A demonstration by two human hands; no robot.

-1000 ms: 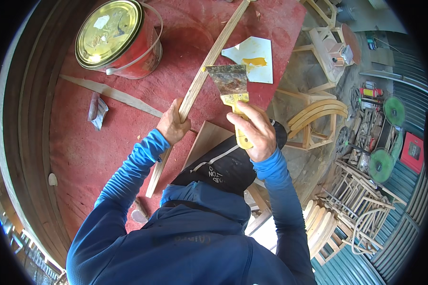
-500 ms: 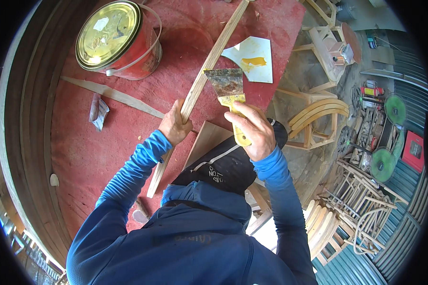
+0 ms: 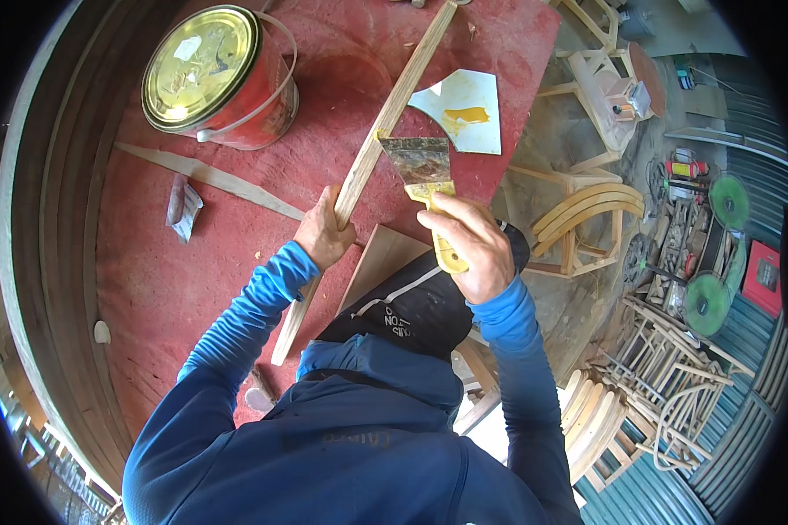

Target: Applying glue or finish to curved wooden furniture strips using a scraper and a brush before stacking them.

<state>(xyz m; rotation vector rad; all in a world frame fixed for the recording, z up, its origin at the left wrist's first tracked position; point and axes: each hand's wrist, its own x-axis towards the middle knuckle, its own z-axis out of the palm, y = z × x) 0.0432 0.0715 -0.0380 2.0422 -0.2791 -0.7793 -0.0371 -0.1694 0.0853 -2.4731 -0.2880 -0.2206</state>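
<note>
A long, narrow wooden strip [image 3: 385,122] lies slantwise across the red board [image 3: 193,280], pale and straight-grained, running from the board's far edge down toward the person's chest. The left hand [image 3: 324,234] is wrapped around the strip near its middle, fingers closed on it. Just right of the strip, the right hand [image 3: 468,245] grips the yellow handle of a putty knife [image 3: 422,166], fist closed; the knife's broad, flat metal blade is smeared and dull, and its left corner touches the strip's edge above the left hand. The two hands are apart, one on each side of the strip.

Beyond the blade, right of the strip, lies a white, fan-shaped card [image 3: 464,109] carrying a dab of yellow paste. Left of the strip, well apart, stands a round red can [image 3: 228,79] with a gold-coloured lid and wire handle. Between can and strip lie a thin wood sliver [image 3: 210,179] and a crumpled scrap [image 3: 184,206].
</note>
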